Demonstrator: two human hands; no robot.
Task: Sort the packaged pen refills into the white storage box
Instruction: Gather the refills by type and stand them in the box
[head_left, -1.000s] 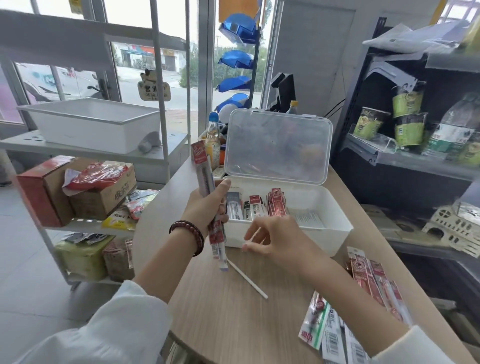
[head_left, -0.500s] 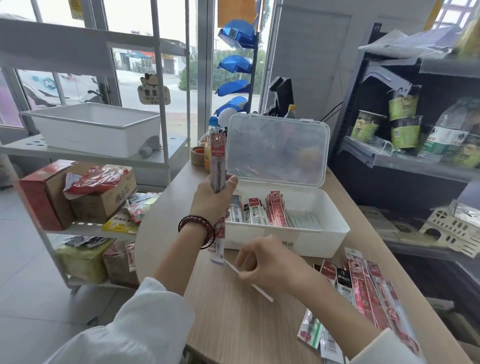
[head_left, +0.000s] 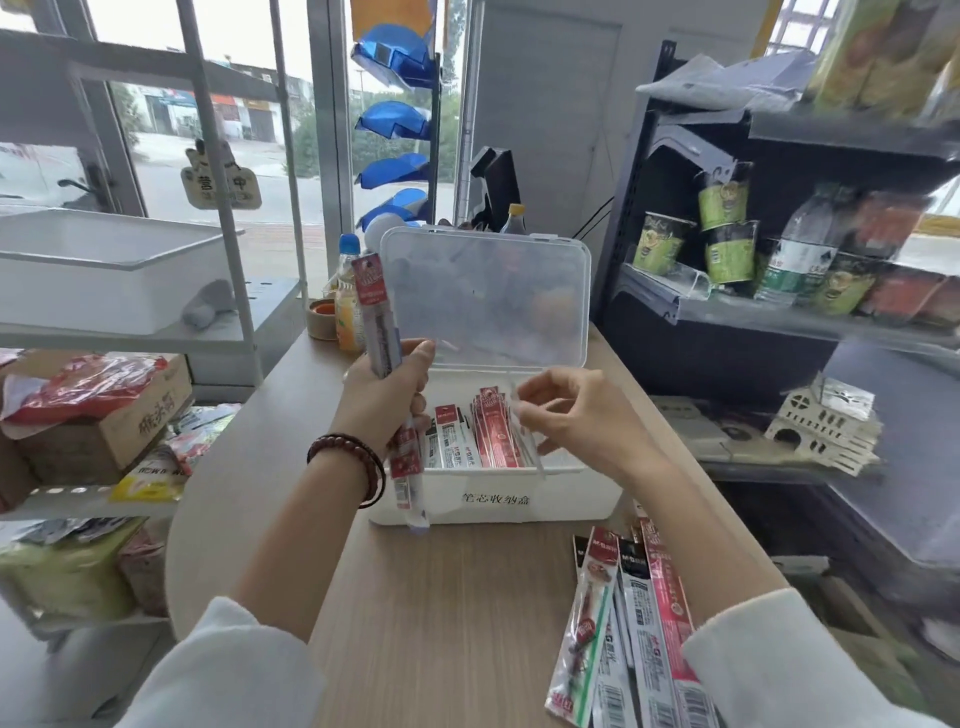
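The white storage box (head_left: 571, 499) stands open on the wooden table, its clear lid (head_left: 483, 296) upright behind it. Several red and white refill packs (head_left: 485, 434) stand in its left half. My left hand (head_left: 387, 400) grips one long refill pack (head_left: 376, 306) upright at the box's left front corner. My right hand (head_left: 571, 415) hovers over the box, pinching a thin white stick (head_left: 530, 441) that slants down to the front wall. More refill packs (head_left: 628, 623) lie fanned out on the table at the lower right.
A drink bottle (head_left: 347, 306) and a tape roll (head_left: 322, 319) stand left of the lid. A white rack with a tub (head_left: 104, 270) and cartons (head_left: 93, 415) lines the left. A dark shelf with cups and bottles (head_left: 727, 234) stands on the right.
My right hand has lifted the thin white stick off the table and brought it up over the box. My left hand has turned its pack more upright beside the box.
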